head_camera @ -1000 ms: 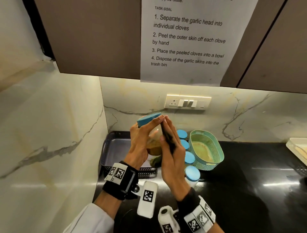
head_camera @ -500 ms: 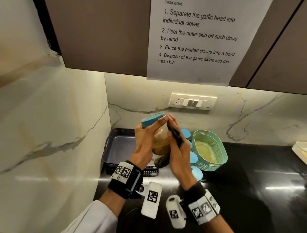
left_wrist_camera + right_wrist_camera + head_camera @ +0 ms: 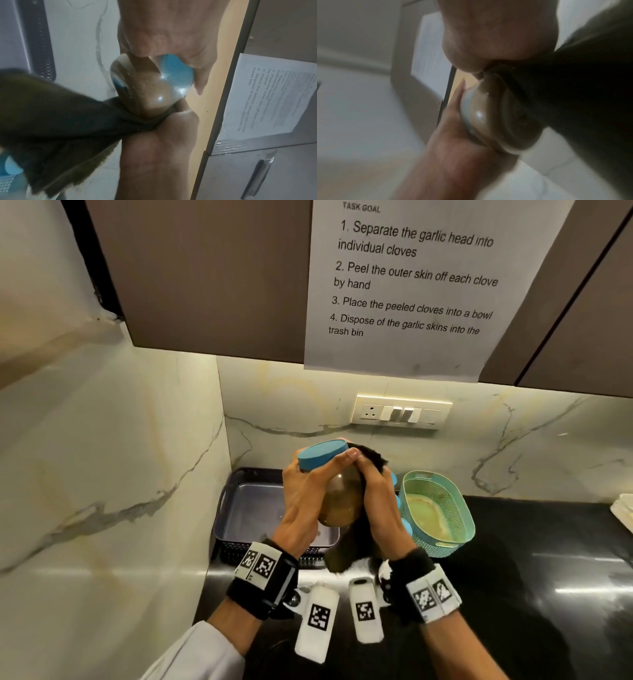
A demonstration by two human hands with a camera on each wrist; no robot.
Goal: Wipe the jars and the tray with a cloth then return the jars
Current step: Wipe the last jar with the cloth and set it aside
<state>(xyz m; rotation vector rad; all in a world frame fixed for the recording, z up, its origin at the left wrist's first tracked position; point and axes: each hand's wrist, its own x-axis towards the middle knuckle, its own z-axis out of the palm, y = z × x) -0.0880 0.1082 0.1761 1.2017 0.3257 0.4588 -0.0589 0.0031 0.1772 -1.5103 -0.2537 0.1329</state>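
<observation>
Left hand (image 3: 301, 501) of mine grips the tilted jar (image 3: 339, 505) by its blue lid, above the tray (image 3: 239, 508), while my right hand (image 3: 380, 508) presses the dark cloth (image 3: 346, 549) on its side. I should turn it under even pressure. Blue-lidded jars (image 3: 406, 525), probably several, crowd the green basket (image 3: 442, 508).

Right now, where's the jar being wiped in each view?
Head: the jar is centre frame, tilted, between the left hand and the right hand.
Left wrist: centre, jar with its blue lid under the fingers.
Right wrist: centre right, jar seen base-on.
Shared landmark: the dark cloth pressed against the jar.
</observation>
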